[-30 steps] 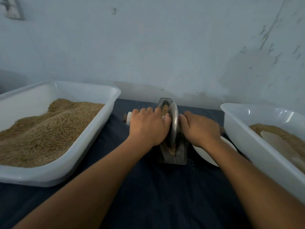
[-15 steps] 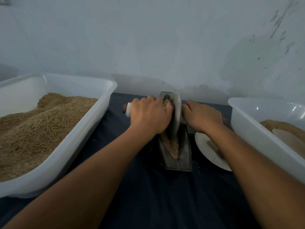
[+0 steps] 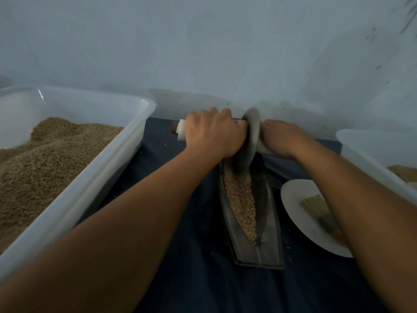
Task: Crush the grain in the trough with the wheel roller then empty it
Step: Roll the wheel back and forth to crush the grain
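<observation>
A narrow metal trough lies lengthwise on the dark cloth, with crushed grain heaped along its left inner side. The metal wheel roller stands on edge at the trough's far end, close to the wall. My left hand grips the white handle on the wheel's left; the handle's end pokes out past my knuckles. My right hand grips the handle on the right, which is mostly hidden under my fingers.
A big white tub full of whole grain fills the left side. Another white tub with grain stands at the right edge. Between it and the trough lies a white plate with a small brush. The wall rises just behind.
Both hands have rolled the wheel away from me, from the trough's middle to its far end. More grain lies exposed in the near part of the trough. The camera tilted downward.
</observation>
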A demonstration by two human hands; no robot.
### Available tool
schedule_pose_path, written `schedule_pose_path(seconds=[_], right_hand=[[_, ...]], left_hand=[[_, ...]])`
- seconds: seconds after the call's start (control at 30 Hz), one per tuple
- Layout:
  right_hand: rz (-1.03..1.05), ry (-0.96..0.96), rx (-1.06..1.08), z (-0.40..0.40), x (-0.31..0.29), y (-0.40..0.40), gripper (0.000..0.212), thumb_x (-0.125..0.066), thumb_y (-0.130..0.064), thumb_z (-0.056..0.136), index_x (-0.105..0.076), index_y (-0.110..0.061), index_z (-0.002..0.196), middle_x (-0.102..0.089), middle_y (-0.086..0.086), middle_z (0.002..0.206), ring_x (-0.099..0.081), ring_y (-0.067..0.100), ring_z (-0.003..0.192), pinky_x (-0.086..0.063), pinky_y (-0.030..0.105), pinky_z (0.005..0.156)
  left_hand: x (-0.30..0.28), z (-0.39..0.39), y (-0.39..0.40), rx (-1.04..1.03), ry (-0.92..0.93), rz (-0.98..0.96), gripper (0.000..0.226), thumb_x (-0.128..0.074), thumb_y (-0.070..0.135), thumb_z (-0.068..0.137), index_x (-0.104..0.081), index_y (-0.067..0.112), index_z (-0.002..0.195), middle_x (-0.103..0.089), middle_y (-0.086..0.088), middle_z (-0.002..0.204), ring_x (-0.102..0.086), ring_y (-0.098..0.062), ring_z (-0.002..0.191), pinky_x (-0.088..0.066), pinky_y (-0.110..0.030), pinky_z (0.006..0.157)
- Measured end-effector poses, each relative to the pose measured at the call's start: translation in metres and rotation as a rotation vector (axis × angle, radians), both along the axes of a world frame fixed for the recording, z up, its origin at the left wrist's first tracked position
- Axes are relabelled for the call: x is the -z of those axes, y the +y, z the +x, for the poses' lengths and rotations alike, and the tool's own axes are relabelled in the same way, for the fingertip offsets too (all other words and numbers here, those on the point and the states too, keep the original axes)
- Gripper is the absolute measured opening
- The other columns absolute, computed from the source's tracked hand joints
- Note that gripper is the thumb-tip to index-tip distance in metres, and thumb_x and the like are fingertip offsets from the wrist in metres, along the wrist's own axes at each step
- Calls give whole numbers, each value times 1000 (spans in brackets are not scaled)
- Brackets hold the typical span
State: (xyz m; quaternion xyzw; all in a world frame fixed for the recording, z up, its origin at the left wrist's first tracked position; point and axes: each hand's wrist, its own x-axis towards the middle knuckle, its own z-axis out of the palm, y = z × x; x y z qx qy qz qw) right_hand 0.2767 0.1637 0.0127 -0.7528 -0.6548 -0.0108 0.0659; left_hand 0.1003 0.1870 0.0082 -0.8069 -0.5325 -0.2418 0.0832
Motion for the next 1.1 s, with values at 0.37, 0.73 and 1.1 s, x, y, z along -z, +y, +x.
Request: schedule_pose_path(seconds=[0.37, 0.73, 1.1], right_hand=[[84, -43, 71, -8, -11, 3, 55, -15, -64, 87, -57, -30, 91, -54, 1, 94, -50, 25, 84, -32, 35, 65], [192, -15, 79, -17, 7, -50, 50, -13, -57, 91, -57, -34, 86, -52, 0, 86, -47, 24, 75, -29, 33, 58], [329, -101, 89, -39, 15, -92, 44, -14, -54, 95, -41, -26, 75, -49, -4, 64, -42, 13, 55, -21, 28, 50]], left_hand=[[6, -7, 0, -23, -47, -54, 47, -18, 52, 96, -54, 23, 88, -43, 0, 70, -41, -19, 61, -31, -37, 64], [8, -13, -42, 1, -22, 48, 39, -17, 51, 92, -42, 23, 81, -44, 0, 71, -42, -23, 60, -30, -38, 65], [15, -33, -79, 22, 43, 80, 47, -9, 54, 93, -44, 23, 87, -63, -5, 86, -53, -26, 70, -35, -39, 68]])
